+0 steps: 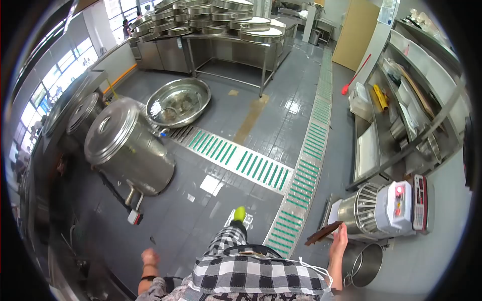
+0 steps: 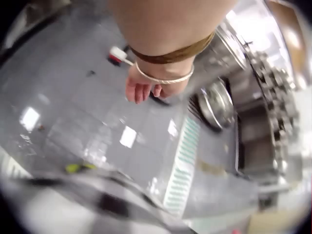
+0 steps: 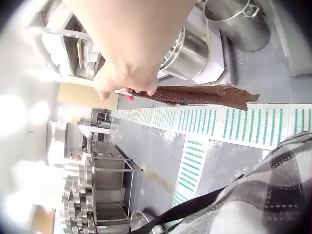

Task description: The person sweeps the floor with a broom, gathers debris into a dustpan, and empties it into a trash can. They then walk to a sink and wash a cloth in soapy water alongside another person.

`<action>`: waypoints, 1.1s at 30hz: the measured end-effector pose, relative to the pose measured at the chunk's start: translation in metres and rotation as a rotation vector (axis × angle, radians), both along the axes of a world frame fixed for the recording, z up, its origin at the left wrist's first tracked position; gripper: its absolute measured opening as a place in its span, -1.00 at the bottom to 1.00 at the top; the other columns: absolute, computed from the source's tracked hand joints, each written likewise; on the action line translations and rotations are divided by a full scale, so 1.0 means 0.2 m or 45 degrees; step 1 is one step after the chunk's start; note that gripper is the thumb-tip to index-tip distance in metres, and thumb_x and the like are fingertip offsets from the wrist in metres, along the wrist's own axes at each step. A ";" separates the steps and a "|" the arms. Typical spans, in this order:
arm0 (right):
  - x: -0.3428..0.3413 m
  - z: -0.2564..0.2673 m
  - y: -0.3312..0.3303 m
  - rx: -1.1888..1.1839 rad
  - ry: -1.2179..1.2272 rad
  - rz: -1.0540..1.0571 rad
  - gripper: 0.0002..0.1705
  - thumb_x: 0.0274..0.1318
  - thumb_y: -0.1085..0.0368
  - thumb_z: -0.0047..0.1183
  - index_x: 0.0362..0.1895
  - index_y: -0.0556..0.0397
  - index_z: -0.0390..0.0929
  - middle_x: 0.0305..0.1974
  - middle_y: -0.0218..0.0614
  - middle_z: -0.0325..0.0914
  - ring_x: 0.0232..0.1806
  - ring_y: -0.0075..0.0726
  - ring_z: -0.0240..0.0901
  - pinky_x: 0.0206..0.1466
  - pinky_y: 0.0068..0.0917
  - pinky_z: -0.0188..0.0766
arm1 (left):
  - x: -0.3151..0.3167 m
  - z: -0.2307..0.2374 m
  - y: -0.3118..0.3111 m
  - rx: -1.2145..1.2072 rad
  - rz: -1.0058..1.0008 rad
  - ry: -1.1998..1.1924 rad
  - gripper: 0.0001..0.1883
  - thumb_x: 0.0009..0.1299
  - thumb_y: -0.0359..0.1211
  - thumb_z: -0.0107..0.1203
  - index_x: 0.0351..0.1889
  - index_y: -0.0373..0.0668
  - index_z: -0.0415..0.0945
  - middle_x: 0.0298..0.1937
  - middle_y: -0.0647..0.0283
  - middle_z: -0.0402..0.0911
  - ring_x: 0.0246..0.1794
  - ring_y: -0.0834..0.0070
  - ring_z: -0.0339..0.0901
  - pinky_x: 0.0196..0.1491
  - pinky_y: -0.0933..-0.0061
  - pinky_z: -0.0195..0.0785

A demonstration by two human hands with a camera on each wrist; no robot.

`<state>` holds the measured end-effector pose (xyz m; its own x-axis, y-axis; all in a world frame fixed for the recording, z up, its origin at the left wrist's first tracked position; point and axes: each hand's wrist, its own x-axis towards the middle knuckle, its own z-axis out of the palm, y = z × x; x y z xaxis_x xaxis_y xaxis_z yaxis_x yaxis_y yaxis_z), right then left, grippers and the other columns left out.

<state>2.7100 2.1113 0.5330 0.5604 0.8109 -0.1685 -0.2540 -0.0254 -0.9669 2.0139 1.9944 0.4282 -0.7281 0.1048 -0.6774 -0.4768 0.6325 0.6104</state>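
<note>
My right hand [image 1: 339, 243] grips a dark reddish-brown, rough-textured cloth [image 1: 323, 233] by one end. In the right wrist view the cloth [image 3: 204, 94] stretches out long and folded from under the fingertips, its far end ragged. It is held in the air, in front of a mixer with a steel bowl [image 1: 352, 213]. The left hand [image 1: 150, 258] hangs at my side over the floor with nothing in it. In the left wrist view that hand's fingers [image 2: 141, 92] hang loosely curled.
A large lidded steel pot [image 1: 131, 150] stands on the left, with a wide steel basin [image 1: 196, 108] behind it. Floor drain grates [image 1: 251, 168] cross ahead. Shelving [image 1: 396, 150] and a tall metal bucket [image 1: 369, 266] are on the right. Steamer trays are piled on a steel table [image 1: 226, 39].
</note>
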 end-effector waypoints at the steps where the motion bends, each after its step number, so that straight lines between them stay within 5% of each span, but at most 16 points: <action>1: 0.05 -0.01 0.16 0.014 -0.008 -0.022 -0.39 0.04 0.09 -0.24 0.13 0.15 -0.01 0.14 -0.24 -0.01 0.21 -0.34 -0.17 0.16 -0.28 -0.26 | -0.07 0.01 0.06 -0.176 0.424 -0.066 -0.81 0.15 -0.29 -0.17 -0.33 -0.10 0.37 -0.50 0.17 0.38 -0.55 0.31 0.35 -0.57 0.30 0.24; 4: 0.18 -0.03 0.57 0.065 -0.007 -0.119 -0.39 0.04 0.08 -0.25 0.13 0.14 -0.01 0.17 -0.25 -0.06 0.23 -0.32 -0.24 0.18 -0.21 -0.35 | -0.21 -0.12 0.39 -0.178 0.458 -0.092 -0.74 0.17 -0.25 -0.17 -0.21 -0.10 0.34 -0.45 0.16 0.38 -0.48 0.27 0.36 -0.49 0.27 0.27; 8: 0.29 0.05 1.17 0.085 0.102 -0.294 -0.39 0.04 0.08 -0.24 0.12 0.13 0.00 0.19 -0.26 -0.10 0.24 -0.31 -0.27 0.19 -0.18 -0.36 | 0.14 -0.34 1.66 0.101 0.160 -0.252 -0.87 0.16 -0.30 -0.21 -0.42 -0.10 0.31 -0.54 0.18 0.34 -0.60 0.36 0.31 -0.60 0.33 0.19; 10: 0.36 0.10 1.43 0.161 0.099 -0.291 -0.39 0.04 0.06 -0.23 0.12 0.12 0.01 0.19 -0.26 -0.12 0.25 -0.32 -0.28 0.19 -0.19 -0.36 | 0.63 -0.21 2.41 0.211 -0.606 -0.197 -0.93 0.12 -0.34 -0.22 -0.56 -0.08 0.22 -0.68 0.29 0.28 -0.77 0.50 0.19 -0.76 0.45 0.01; 11: 0.39 0.14 1.59 0.173 0.104 -0.313 -0.39 0.04 0.06 -0.24 0.12 0.12 0.01 0.19 -0.26 -0.12 0.25 -0.32 -0.29 0.20 -0.20 -0.36 | 0.92 -0.19 2.77 0.545 -0.468 -0.260 -0.95 0.10 -0.37 -0.19 -0.52 -0.10 0.26 -0.67 0.32 0.28 -0.77 0.54 0.20 -0.76 0.46 0.02; 12: 0.42 0.16 1.73 0.179 0.101 -0.347 -0.39 0.04 0.06 -0.24 0.12 0.12 0.01 0.19 -0.26 -0.12 0.25 -0.32 -0.29 0.20 -0.20 -0.36 | 1.14 -0.11 3.14 0.382 -1.152 -0.249 -0.91 0.13 -0.37 -0.16 -0.43 -0.12 0.32 -0.60 0.33 0.32 -0.67 0.57 0.25 -0.68 0.51 0.10; 14: 0.50 0.17 2.01 0.185 0.038 -0.348 -0.38 0.05 0.06 -0.25 0.13 0.14 -0.01 0.19 -0.25 -0.12 0.25 -0.32 -0.29 0.19 -0.21 -0.34 | 1.73 0.33 3.67 0.645 -1.719 -0.055 -0.72 0.14 -0.31 -0.11 -0.18 -0.17 0.33 -0.35 0.28 0.41 -0.39 0.53 0.36 -0.43 0.52 0.26; 16: 0.60 0.16 2.28 0.181 0.022 -0.330 -0.38 0.05 0.06 -0.26 0.13 0.15 -0.02 0.19 -0.25 -0.12 0.25 -0.32 -0.28 0.19 -0.22 -0.32 | 2.10 0.47 4.11 0.822 -2.199 0.045 -0.67 0.18 -0.28 -0.11 -0.12 -0.21 0.32 -0.23 0.22 0.45 -0.29 0.51 0.38 -0.24 0.55 0.25; 19: 0.74 0.08 2.69 0.192 0.006 -0.285 -0.37 0.05 0.06 -0.25 0.12 0.19 -0.01 0.18 -0.23 -0.10 0.23 -0.30 -0.25 0.18 -0.22 -0.29 | 2.44 0.57 4.59 1.033 -2.307 -0.020 -0.70 0.20 -0.29 -0.11 -0.15 -0.22 0.34 -0.23 0.21 0.46 -0.27 0.54 0.38 -0.20 0.58 0.23; 21: 0.89 0.00 2.99 0.174 0.058 -0.252 -0.36 0.04 0.07 -0.22 0.12 0.20 -0.01 0.17 -0.21 -0.06 0.22 -0.29 -0.22 0.17 -0.23 -0.27 | 2.44 0.47 4.81 0.873 -2.148 0.039 -0.73 0.20 -0.26 -0.09 -0.21 -0.19 0.39 -0.29 0.25 0.47 -0.32 0.58 0.37 -0.24 0.60 0.24; 22: 0.96 -0.03 3.12 0.160 0.106 -0.231 -0.37 0.04 0.05 -0.23 0.12 0.14 -0.01 0.17 -0.30 -0.06 0.23 -0.32 -0.25 0.19 -0.25 -0.35 | 2.33 0.17 4.93 0.801 -2.062 0.072 -0.71 0.18 -0.23 -0.07 -0.21 -0.18 0.39 -0.32 0.26 0.46 -0.35 0.61 0.37 -0.27 0.62 0.24; 24: 1.06 -0.03 3.39 0.105 0.129 -0.237 -0.37 0.04 0.05 -0.22 0.12 0.14 -0.01 0.17 -0.30 -0.05 0.23 -0.33 -0.23 0.19 -0.25 -0.33 | 2.20 0.22 4.89 0.334 -1.913 0.275 -0.77 0.16 -0.28 -0.11 -0.32 -0.21 0.41 -0.54 0.14 0.44 -0.48 0.44 0.39 -0.40 0.46 0.25; 25: 1.11 -0.02 3.52 0.049 0.139 -0.231 -0.37 0.04 0.05 -0.22 0.12 0.15 -0.01 0.16 -0.30 -0.04 0.22 -0.33 -0.21 0.18 -0.26 -0.31 | 1.93 -0.10 4.88 0.283 -1.953 0.379 -0.75 0.10 -0.33 -0.10 -0.33 -0.28 0.42 -0.45 0.08 0.49 -0.44 0.37 0.45 -0.42 0.33 0.27; 26: 1.17 -0.02 3.66 0.007 0.135 -0.229 -0.36 0.03 0.04 -0.21 0.12 0.15 0.00 0.15 -0.30 -0.01 0.21 -0.34 -0.18 0.17 -0.27 -0.26 | 1.65 -0.36 4.84 -0.051 -2.651 0.928 -0.82 0.03 -0.39 -0.10 -0.46 -0.24 0.47 -0.50 0.01 0.49 -0.44 0.24 0.46 -0.36 0.23 0.28; 27: 1.24 -0.01 3.81 0.005 0.128 -0.229 -0.36 0.03 0.04 -0.21 0.12 0.15 0.00 0.15 -0.30 -0.01 0.21 -0.34 -0.18 0.17 -0.27 -0.26 | 1.48 -0.38 4.74 -0.169 -2.969 1.143 -0.84 -0.01 -0.38 -0.09 -0.55 -0.19 0.49 -0.51 0.02 0.49 -0.43 0.17 0.46 -0.32 0.17 0.28; 33: 1.60 -0.03 4.75 -0.012 0.162 -0.260 -0.36 0.00 0.07 -0.15 0.10 0.17 0.03 0.13 -0.31 0.04 0.19 -0.37 -0.14 0.16 -0.27 -0.23 | 1.35 -0.29 4.97 -0.965 -2.381 0.516 -0.81 0.02 -0.32 -0.09 -0.49 -0.18 0.49 -0.43 0.05 0.49 -0.36 0.21 0.44 -0.25 0.21 0.26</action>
